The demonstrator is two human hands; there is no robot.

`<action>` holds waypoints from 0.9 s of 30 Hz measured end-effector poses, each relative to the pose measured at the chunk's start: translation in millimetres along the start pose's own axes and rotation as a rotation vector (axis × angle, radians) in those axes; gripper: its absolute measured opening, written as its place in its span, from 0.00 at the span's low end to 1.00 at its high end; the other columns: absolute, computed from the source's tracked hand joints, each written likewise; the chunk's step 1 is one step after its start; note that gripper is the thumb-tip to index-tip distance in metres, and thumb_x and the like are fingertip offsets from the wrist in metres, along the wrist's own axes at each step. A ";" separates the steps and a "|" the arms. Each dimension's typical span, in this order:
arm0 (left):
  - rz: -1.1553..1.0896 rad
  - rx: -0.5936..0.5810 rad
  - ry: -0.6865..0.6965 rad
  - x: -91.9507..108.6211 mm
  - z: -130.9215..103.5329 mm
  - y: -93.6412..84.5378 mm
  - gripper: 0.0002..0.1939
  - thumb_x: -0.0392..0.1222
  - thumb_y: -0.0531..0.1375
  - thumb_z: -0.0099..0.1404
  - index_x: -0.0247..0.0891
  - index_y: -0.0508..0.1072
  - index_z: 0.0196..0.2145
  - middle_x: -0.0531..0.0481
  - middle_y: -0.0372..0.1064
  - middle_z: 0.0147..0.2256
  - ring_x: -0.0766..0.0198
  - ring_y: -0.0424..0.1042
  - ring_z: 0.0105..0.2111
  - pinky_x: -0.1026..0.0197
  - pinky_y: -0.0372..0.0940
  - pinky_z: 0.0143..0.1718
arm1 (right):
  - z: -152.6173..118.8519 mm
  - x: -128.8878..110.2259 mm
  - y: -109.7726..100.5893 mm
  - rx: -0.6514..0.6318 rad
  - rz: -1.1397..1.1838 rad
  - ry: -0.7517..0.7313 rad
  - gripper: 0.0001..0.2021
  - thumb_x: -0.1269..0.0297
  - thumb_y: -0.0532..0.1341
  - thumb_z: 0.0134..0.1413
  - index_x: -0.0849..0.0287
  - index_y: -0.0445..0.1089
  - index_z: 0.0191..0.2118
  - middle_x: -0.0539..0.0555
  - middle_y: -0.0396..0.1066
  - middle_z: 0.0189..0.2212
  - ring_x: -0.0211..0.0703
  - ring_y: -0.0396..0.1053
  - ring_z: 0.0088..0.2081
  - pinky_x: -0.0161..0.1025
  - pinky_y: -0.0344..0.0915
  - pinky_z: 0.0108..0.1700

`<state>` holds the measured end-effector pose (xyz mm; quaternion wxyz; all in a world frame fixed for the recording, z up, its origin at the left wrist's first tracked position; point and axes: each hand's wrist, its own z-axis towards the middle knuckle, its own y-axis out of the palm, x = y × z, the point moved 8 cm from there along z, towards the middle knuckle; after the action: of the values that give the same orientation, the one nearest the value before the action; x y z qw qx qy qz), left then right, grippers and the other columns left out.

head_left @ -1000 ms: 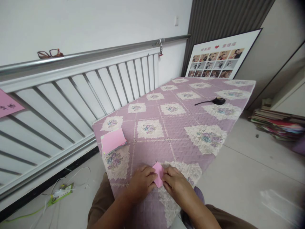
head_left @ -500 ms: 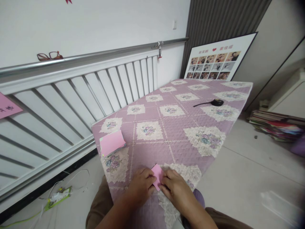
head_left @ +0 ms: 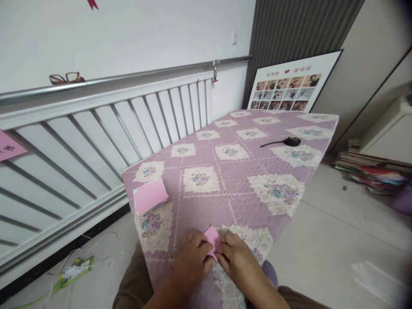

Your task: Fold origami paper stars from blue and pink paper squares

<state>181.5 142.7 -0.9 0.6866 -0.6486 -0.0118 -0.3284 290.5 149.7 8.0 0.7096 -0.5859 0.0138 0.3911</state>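
Note:
Near the front edge of the cloth-covered table, a small folded piece of pink paper (head_left: 212, 238) lies between my two hands. My left hand (head_left: 193, 256) is closed on its left side, thumb and fingers bent over the edge. On the opposite side, my right hand (head_left: 236, 257) pinches the paper's right edge. Fingertips cover part of the lower paper, so its folds there are hidden. A stack of paper with a pink sheet on top (head_left: 150, 195) rests at the table's left edge, beyond my left hand.
A purple floral tablecloth (head_left: 206, 210) covers the table. A black tape measure (head_left: 292, 141) with a dark strap lies toward the far right. The white radiator (head_left: 141, 124) runs along the left side. A power strip (head_left: 75, 272) with cables is on the floor.
The view has shifted slightly. My left thumb has moved down a little along the pink paper; both hands still hold it in about the same place.

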 end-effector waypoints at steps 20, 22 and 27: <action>-0.043 0.063 -0.005 -1.7 -3.2 -0.5 0.08 0.33 0.63 0.57 0.40 0.71 0.35 0.50 0.65 0.40 0.58 0.63 0.43 0.52 0.60 0.46 | 34.1 30.3 -1.6 -0.023 -0.205 0.440 0.05 0.64 0.60 0.53 0.56 0.68 0.27 0.55 0.72 0.34 0.49 0.68 0.39 0.40 0.58 0.36; -0.053 0.063 -0.016 -2.0 -3.2 -1.2 0.08 0.33 0.63 0.56 0.40 0.71 0.35 0.49 0.65 0.40 0.57 0.63 0.43 0.51 0.60 0.46 | 36.0 29.5 -2.2 -0.030 -0.156 0.440 0.06 0.64 0.59 0.53 0.56 0.67 0.26 0.54 0.72 0.31 0.46 0.68 0.36 0.38 0.57 0.35; -0.071 0.072 -0.012 -1.1 -2.5 -3.7 0.09 0.32 0.63 0.56 0.40 0.71 0.35 0.49 0.66 0.40 0.57 0.63 0.43 0.51 0.61 0.46 | 34.3 35.3 1.0 -0.091 -0.036 0.516 0.07 0.63 0.55 0.57 0.55 0.65 0.29 0.50 0.72 0.25 0.41 0.69 0.28 0.36 0.53 0.29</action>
<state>177.9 141.1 1.5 0.6973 -0.6246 -0.0505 -0.3480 299.3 197.6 1.0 0.6622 -0.6980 0.1662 0.2160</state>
